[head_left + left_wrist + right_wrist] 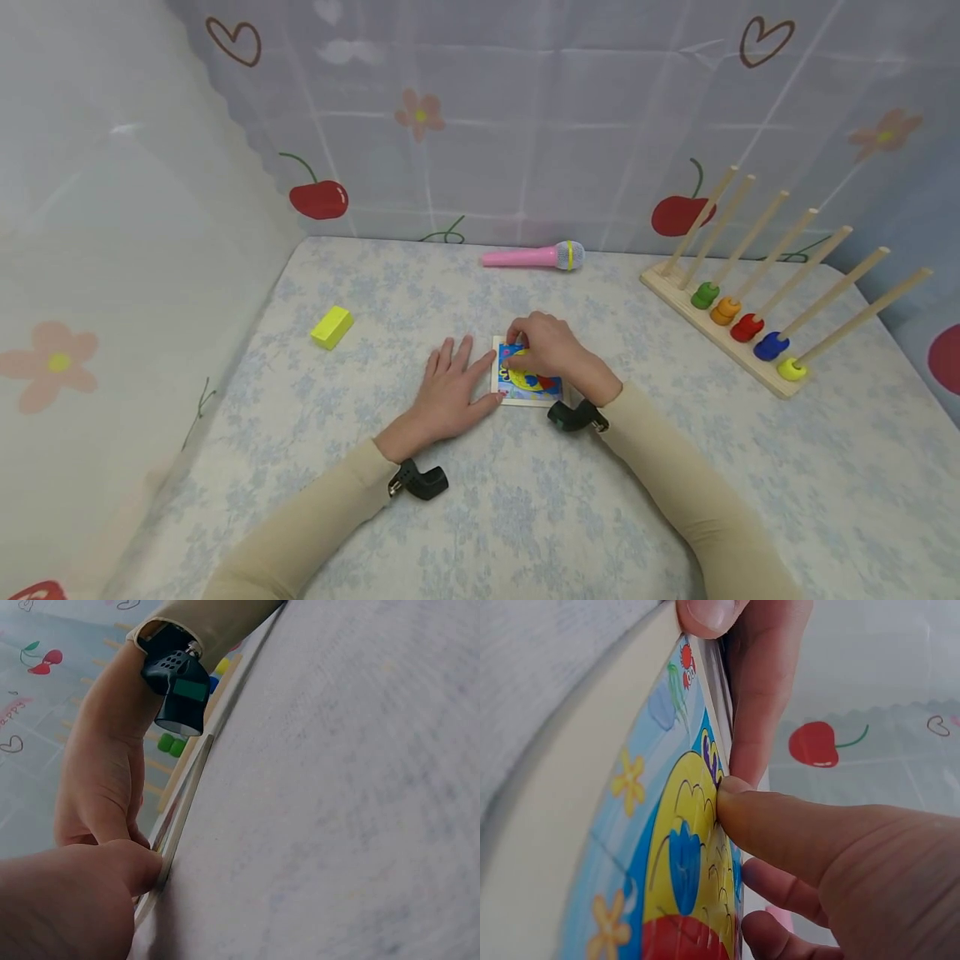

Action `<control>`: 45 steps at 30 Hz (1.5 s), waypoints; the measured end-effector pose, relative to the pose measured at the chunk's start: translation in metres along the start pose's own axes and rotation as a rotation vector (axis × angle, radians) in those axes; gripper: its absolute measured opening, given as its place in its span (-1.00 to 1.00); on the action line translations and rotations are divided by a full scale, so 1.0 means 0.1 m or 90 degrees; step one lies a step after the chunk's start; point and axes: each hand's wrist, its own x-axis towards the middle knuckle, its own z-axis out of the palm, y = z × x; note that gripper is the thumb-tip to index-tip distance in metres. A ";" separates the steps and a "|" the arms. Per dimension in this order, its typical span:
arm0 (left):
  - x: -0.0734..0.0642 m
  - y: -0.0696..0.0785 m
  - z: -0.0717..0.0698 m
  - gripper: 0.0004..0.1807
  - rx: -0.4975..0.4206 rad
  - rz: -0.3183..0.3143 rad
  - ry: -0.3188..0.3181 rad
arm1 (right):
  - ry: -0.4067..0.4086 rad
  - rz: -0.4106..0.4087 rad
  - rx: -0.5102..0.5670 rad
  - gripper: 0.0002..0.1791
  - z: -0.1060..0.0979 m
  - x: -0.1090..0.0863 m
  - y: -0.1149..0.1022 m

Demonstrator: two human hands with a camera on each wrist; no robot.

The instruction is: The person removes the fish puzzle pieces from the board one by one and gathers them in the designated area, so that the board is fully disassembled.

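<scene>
A small wooden-framed picture board [497, 398] lies flat on the table, showing a yellow fish [671, 817] against blue water. The left hand [448, 392] rests at the board's left side with fingers spread; its thumb [142, 866] touches the frame near the lower left corner. Over the board's upper part is the right hand [558, 346]. Its thumb [757, 814] presses on the fish picture, while the bent fingers reach down toward the far part of the board. That hand hides the picture's upper right.
A pink toy microphone [525, 257] lies at the table's back. At left is a yellow block [332, 327]. A wooden rack [720, 337] of upright pegs with coloured beads stands at right. Patterned cloth hangs behind the table.
</scene>
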 end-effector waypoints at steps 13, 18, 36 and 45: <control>-0.01 0.01 -0.01 -0.27 0.003 0.002 0.004 | 0.022 -0.019 0.005 -0.64 0.02 -0.05 0.00; 0.00 0.01 -0.01 -0.27 -0.001 0.003 0.007 | 0.028 -0.026 0.003 -0.61 0.02 -0.03 0.00; 0.00 -0.03 0.01 -0.26 0.004 0.007 0.008 | 0.039 -0.049 0.019 -0.57 0.04 -0.02 0.01; 0.01 -0.02 0.01 -0.26 0.007 -0.001 0.001 | 0.049 -0.060 0.023 -0.59 0.05 0.00 0.04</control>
